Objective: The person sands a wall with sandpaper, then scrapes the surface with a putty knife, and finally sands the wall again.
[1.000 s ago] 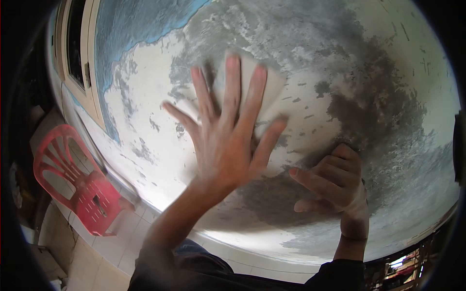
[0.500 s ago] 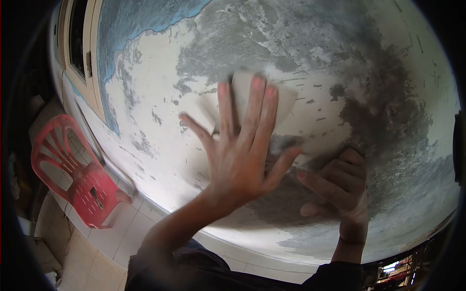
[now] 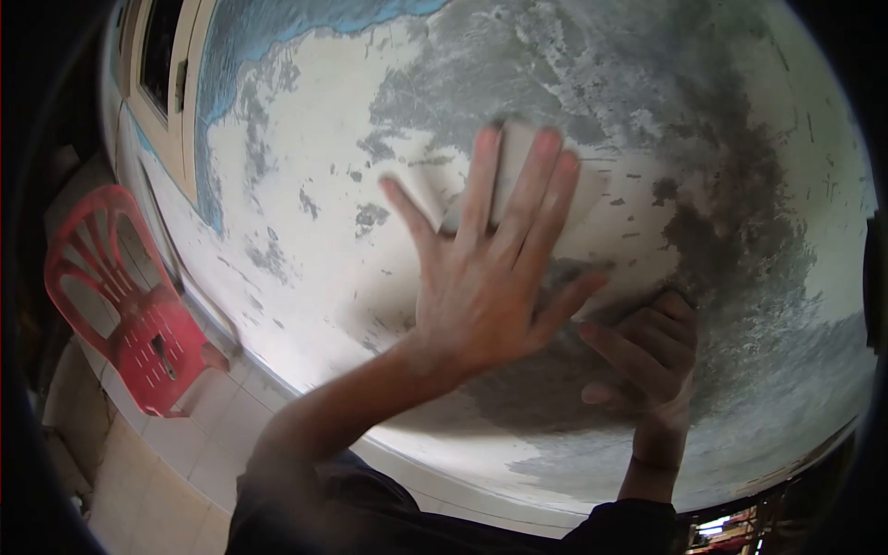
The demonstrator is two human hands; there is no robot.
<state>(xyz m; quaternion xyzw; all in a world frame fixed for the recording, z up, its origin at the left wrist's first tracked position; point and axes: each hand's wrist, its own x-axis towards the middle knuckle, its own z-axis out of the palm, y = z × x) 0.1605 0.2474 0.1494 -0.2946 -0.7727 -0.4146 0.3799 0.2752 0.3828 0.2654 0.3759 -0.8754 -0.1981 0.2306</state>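
My left hand (image 3: 481, 287) lies flat against the patchy wall (image 3: 305, 120), its fingers spread. Under those fingers it presses a pale sheet that looks like sandpaper (image 3: 516, 162); part of the sheet shows between the fingers, and the palm hides the rest. To the right and lower, my right hand (image 3: 647, 347) rests by a dark grey patch of the wall in a loose fist. Its thumb and index finger point left, with nothing visible between them. The other fingertips are hidden.
A red plastic chair (image 3: 139, 305) stands on the tiled floor (image 3: 227, 435) at left, a dark flat tool (image 3: 165, 356) on its seat. A window frame (image 3: 190, 102) borders the wall at upper left. Blue paint (image 3: 277, 32) remains near the top. Cluttered objects (image 3: 731, 527) show at lower right.
My left hand has slid a little right and up along the wall with the sheet under it. My right hand stays nearly in place. The whole view has shifted slightly.
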